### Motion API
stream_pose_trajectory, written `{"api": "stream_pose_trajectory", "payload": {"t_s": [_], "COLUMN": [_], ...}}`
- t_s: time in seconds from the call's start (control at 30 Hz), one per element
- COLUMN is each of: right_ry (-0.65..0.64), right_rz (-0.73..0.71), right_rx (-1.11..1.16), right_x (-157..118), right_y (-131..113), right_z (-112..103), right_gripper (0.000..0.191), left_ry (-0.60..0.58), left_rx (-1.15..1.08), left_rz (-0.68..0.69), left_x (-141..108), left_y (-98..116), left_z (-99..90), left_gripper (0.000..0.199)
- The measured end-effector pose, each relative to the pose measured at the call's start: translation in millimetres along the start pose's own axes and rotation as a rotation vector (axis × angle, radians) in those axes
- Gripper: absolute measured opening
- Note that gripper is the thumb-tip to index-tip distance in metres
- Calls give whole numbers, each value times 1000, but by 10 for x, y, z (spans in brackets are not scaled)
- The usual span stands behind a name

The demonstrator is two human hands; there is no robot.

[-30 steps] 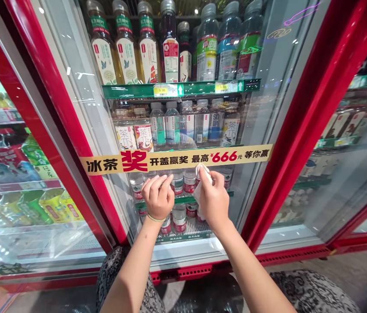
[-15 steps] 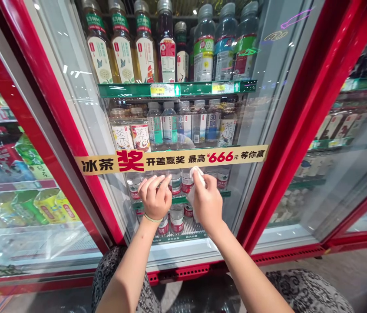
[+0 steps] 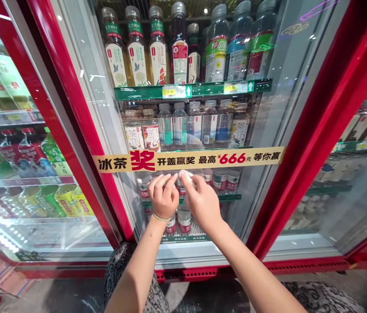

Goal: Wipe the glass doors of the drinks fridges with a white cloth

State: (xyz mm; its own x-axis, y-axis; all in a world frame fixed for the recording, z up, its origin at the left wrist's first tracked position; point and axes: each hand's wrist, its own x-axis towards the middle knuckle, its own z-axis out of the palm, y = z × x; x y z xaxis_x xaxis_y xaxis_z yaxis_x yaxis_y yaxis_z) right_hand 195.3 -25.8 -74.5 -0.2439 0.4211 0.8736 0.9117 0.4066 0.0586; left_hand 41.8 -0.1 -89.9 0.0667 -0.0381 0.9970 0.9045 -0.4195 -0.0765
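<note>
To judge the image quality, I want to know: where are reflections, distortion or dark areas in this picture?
Head view: a green neon outline and white light streaks reflect on the clear glass door; the tall red frame at right leans strongly, perhaps lens distortion; the upper-right corner is black.

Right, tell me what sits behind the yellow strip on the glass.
Directly behind the strip, nothing can be made out: it is opaque. Above it show upright bottles; below, red-labelled bottles, some hidden by the left hand and right hand.
</note>
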Motion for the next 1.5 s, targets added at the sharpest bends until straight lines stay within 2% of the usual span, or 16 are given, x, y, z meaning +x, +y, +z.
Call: {"api": "stream_pose_trajectory", "payload": {"t_s": [0.07, 0.17, 0.3, 0.4, 0.53, 0.63, 0.77, 0.87, 1.0, 1.1, 1.23, 1.33, 1.43, 1.5], "right_ry": [-15, 12, -21, 17, 11, 40, 25, 39, -9, 21, -7, 19, -22, -2], "right_rz": [-41, 32, -50, 27, -60, 4, -70, -8, -90, -29, -100, -54, -124, -73], "right_rx": [4, -4, -1, -12, 12, 15, 28, 31, 63, 64, 56, 30, 25, 26], "right_x": [30, 61, 75, 80, 93, 111, 137, 158, 188, 203, 208, 216, 239, 261], "right_y": [-10, -10, -52, -111, -188, -230, -291, -344, -405, -427, -465, -514, -560, -575], "right_z": [-13, -27, -19, 7, 45, 51, 44, 42, 49, 58, 75, 83, 76, 66], "right_gripper": [51, 53, 54, 54, 55, 54, 54, 53, 55, 54, 53, 52, 52, 52], "left_ry": [-1, 30, 35, 16, 22, 23, 39, 29, 29, 26, 18, 13, 18, 13], "left_rx": [16, 56, 106, 115, 121, 129, 118, 101, 92, 94, 105, 122, 122, 101], "left_rz": [-30, -68, -97, -88, -59, -50, -48, -58, -89, -86, -114, -129, -134, -131], "left_x": [7, -15, -71, -83, -47, -20, -14, -22, -27, -21, -18, -31, -54, -67], "left_y": [-34, -137, -292, -362, -410, -441, -483, -500, -510, -526, -567, -606, -649, -677], "left_z": [-39, -116, -209, -249, -277, -291, -306, -319, -337, -352, -378, -399, -417, -429], "left_gripper": [39, 37, 35, 36, 37, 37, 37, 37, 35, 35, 33, 32, 32, 33]}}
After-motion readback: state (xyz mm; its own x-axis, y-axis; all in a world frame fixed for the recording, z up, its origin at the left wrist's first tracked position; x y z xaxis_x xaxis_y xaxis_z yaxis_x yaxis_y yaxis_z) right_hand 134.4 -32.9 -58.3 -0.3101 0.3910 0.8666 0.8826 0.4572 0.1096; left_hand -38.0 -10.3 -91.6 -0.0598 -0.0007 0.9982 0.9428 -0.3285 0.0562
